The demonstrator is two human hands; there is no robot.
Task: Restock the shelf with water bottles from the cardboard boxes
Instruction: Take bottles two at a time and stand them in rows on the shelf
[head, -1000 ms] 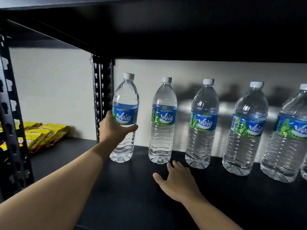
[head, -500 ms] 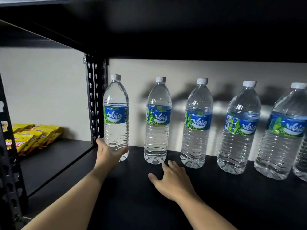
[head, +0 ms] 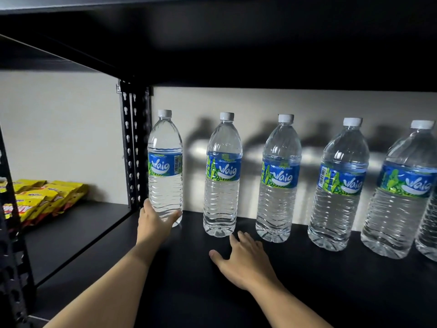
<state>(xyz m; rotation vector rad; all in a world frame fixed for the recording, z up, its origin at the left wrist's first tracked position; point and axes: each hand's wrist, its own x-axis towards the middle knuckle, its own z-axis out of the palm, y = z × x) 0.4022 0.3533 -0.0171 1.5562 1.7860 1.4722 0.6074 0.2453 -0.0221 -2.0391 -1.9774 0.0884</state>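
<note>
Several clear water bottles with blue labels and white caps stand in a row along the back of the black shelf (head: 307, 280). The leftmost bottle (head: 165, 162) stands upright beside the shelf post. My left hand (head: 155, 221) grips its base, thumb curled round the right side. The second bottle (head: 222, 176) stands just right of it. My right hand (head: 243, 261) rests flat on the shelf board in front of the second and third bottle (head: 279, 181), fingers straight, holding nothing. No cardboard box is in view.
A perforated black post (head: 134, 150) rises just left of the held bottle. Beyond it, a neighbouring shelf (head: 78, 223) holds yellow snack packets (head: 45, 197). The shelf board above hangs low over the bottle caps. More bottles (head: 340, 185) continue to the right edge.
My left hand slid from the bottle's label down to its base, and the bottle now stands upright further back by the post. My right hand has stayed flat on the shelf.
</note>
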